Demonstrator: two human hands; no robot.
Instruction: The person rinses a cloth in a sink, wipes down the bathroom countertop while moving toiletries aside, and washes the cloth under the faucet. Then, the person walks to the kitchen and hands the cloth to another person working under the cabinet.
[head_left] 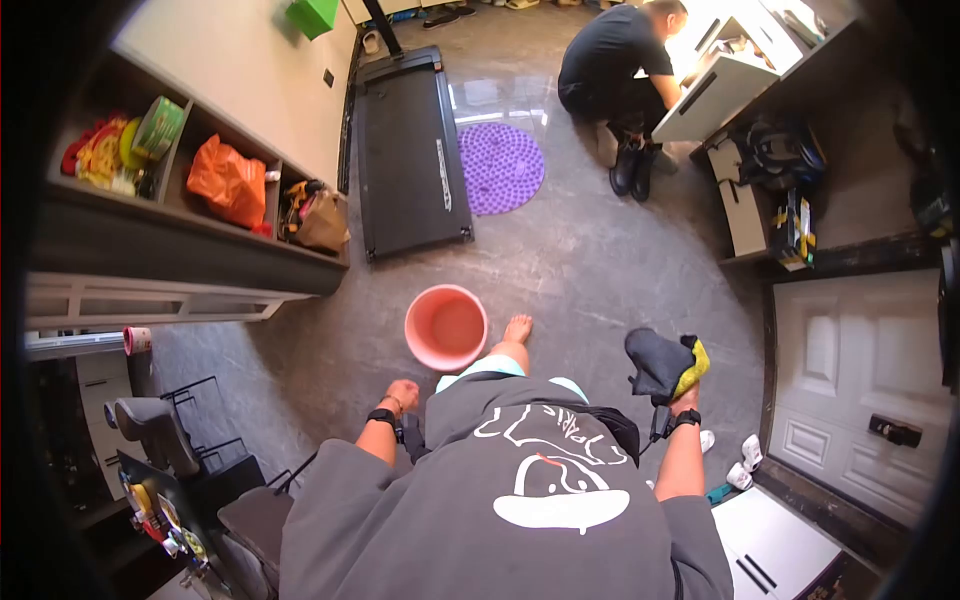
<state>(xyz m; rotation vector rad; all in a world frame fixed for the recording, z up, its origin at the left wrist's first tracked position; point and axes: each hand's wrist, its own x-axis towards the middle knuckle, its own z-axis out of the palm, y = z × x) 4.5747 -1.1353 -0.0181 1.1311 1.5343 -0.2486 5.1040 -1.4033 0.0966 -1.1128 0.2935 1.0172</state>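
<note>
- 1 crumpled dark grey and yellow soft cloth (660, 362): held up at the person's right side, over the grey marbled floor (590, 262).
- Handling: probably light, limp and hard to break; whether it is damp cannot be told. Gathered folds should give a surer hold than 1 loose edge.
- Right hand (686, 398): closed around the cloth at its yellow part; exact finger placement is unclear.
- Left hand (403, 394): loosely curled, low at the person's left; whether it grips anything cannot be told.
- 1 round pink plastic bucket (446, 300): upright on the floor, near the left hand and 1 bare foot (519, 327).
- Farther out: 1 flat black treadmill (405, 155), 1 round purple textured mat (502, 168), and 1 dark-clothed other person (615, 62), crouching.
</note>
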